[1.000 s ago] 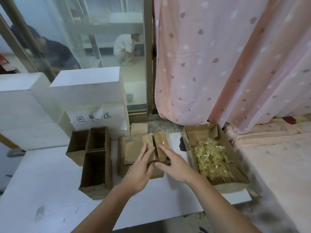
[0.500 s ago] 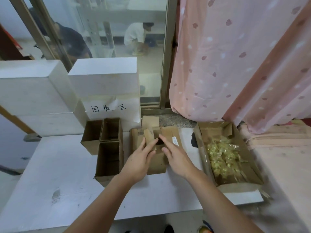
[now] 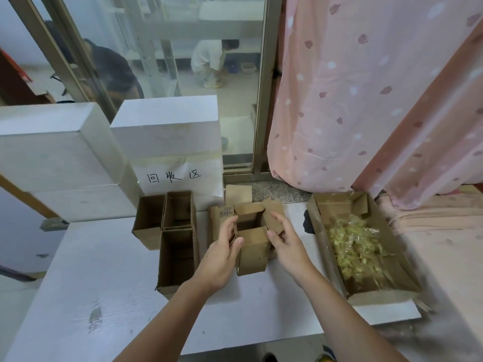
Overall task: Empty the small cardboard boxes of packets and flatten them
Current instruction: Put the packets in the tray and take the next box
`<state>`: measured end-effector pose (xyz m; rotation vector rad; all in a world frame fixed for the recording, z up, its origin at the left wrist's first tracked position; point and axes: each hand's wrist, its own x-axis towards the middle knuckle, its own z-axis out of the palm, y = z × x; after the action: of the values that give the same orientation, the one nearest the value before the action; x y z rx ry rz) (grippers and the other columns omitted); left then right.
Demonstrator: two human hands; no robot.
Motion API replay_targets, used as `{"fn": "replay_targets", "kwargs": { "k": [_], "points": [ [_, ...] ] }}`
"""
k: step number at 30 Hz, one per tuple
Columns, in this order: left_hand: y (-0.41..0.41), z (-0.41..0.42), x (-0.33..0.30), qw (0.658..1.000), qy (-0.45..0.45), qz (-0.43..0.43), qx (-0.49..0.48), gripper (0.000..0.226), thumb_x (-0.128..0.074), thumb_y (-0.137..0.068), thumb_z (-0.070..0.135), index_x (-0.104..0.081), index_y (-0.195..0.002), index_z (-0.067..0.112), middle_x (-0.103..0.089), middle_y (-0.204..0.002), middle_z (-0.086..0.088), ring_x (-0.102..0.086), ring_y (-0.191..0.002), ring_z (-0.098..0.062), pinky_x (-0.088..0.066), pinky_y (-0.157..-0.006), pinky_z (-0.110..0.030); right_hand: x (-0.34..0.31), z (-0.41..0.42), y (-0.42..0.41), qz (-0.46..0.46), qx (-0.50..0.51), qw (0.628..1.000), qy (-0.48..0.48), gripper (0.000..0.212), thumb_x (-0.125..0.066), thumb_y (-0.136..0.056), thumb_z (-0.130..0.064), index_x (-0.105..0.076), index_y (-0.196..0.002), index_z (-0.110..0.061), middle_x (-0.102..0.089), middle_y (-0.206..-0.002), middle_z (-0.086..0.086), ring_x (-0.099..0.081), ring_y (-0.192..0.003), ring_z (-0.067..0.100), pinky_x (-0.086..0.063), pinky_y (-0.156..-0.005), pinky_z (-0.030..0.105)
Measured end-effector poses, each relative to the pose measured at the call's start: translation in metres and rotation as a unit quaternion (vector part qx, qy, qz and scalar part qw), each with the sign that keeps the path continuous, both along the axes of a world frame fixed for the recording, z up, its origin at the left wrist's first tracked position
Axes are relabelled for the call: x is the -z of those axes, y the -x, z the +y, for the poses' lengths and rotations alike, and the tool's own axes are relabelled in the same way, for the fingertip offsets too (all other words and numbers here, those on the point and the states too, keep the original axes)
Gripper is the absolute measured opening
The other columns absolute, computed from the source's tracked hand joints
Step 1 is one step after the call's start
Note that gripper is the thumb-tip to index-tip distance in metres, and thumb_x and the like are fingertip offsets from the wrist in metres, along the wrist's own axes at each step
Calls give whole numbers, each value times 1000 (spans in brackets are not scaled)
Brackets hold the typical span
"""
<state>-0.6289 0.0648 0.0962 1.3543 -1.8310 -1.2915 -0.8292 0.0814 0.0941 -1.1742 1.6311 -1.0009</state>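
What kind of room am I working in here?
Likely an improvised sorting spot in a home or small workshop: a white board table set beside a pink curtain and a glass sliding door, with a handwritten paper sign above opened cardboard boxes.

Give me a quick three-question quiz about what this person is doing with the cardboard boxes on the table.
1. True or false: both hands grip the small open box.
2. Where do the yellow packets lie? A) the large tray box on the right B) the empty boxes on the left
3. What sits behind the empty boxes?

Key: 1 true: left hand and right hand hold its sides. 2 A. 3 A handwritten paper sign.
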Motion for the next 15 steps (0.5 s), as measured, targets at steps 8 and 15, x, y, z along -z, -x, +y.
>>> {"fn": "replay_targets", "kwargs": {
  "k": [8, 15],
  "points": [
    [-2, -12, -8, 992, 3, 98, -83, 49, -48, -110, 26, -30, -149, 50, -52, -152, 16, -50, -140, -2, -45, -117, -34, -19, -9, -12, -33, -79, 996, 7, 114, -85, -79, -28, -4, -149, -68, -54, -143, -30, -54, -134, 6, -40, -117, 44],
    [15, -12, -26, 985, 35, 135, -105, 51, -58, -107, 18, -40, -149, 42, -60, -144, 18, -54, -136, 2, -49, -111, -26, -41, -14, -41, 127, -50, 987, 89, 126, -84, -78, -51, 14, -157, -46, -28, -158, -7, -34, -141, 7, -38, -105, 23]
  ]
}}
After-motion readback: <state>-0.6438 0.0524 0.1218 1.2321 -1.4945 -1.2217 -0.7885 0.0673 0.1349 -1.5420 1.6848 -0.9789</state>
